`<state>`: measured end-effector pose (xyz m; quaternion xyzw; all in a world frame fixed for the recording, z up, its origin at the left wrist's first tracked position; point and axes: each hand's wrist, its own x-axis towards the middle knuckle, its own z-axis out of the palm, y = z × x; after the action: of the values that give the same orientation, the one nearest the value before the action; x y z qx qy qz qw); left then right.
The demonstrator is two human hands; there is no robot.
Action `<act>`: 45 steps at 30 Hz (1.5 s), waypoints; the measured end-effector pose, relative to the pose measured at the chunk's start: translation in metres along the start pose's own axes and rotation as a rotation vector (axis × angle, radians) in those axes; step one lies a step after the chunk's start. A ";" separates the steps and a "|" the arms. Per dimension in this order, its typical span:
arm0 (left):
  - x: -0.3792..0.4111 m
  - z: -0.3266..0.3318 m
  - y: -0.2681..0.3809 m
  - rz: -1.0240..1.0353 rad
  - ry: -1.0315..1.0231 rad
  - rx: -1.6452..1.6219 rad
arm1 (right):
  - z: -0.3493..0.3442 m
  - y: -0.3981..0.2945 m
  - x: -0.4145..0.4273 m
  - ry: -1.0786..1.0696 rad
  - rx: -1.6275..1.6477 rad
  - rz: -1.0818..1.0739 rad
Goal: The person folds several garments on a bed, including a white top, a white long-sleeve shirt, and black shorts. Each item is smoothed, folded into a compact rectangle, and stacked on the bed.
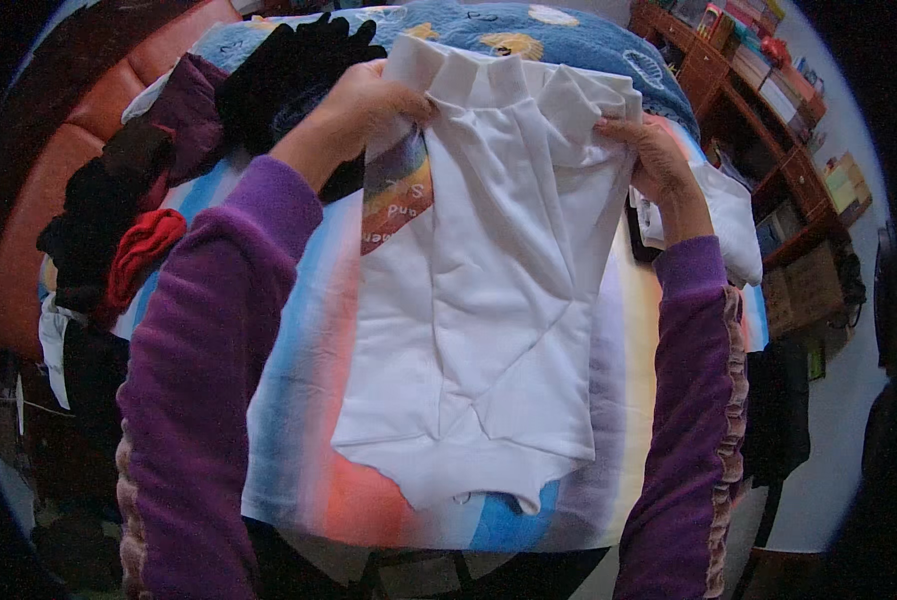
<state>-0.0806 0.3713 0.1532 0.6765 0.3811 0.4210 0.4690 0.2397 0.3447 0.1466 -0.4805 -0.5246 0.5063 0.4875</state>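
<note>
A white sweatshirt (504, 315) with ribbed edges is stretched out in front of me, its sides folded inward. Its ribbed hem is at the far end and its neckline is nearest me. My left hand (373, 105) pinches the far left corner, thumb on top. On the far right, my right hand (654, 154) grips the other corner by the hem and a bunched cuff. A colourful print (399, 195) with lettering shows along the garment's left side. Beneath it spreads a striped cloth (298, 360) in blue, coral, purple and yellow.
Dark clothes (291, 75) and a black glove lie at the far left, with a red knitted item (144, 247) nearer. A blue patterned blanket (591, 37) covers the back. White folded fabric (726, 217) sits at right. An orange-brown sofa (80, 142) and wooden shelves (763, 135) flank the cloth.
</note>
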 end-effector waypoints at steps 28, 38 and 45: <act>-0.295 0.085 -0.073 0.786 -0.152 1.066 | 0.083 0.129 -0.301 0.040 -1.171 -0.766; -0.307 0.077 -0.085 0.570 -0.188 0.879 | 0.090 0.138 -0.312 0.049 -1.082 -0.716; -0.301 0.061 -0.025 0.181 -0.524 1.014 | 0.086 0.068 -0.314 -0.320 -1.037 -0.268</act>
<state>-0.1342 0.0853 0.0526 0.9283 0.3469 0.0428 0.1268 0.1745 0.0273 0.0693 -0.5034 -0.8290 0.1821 0.1616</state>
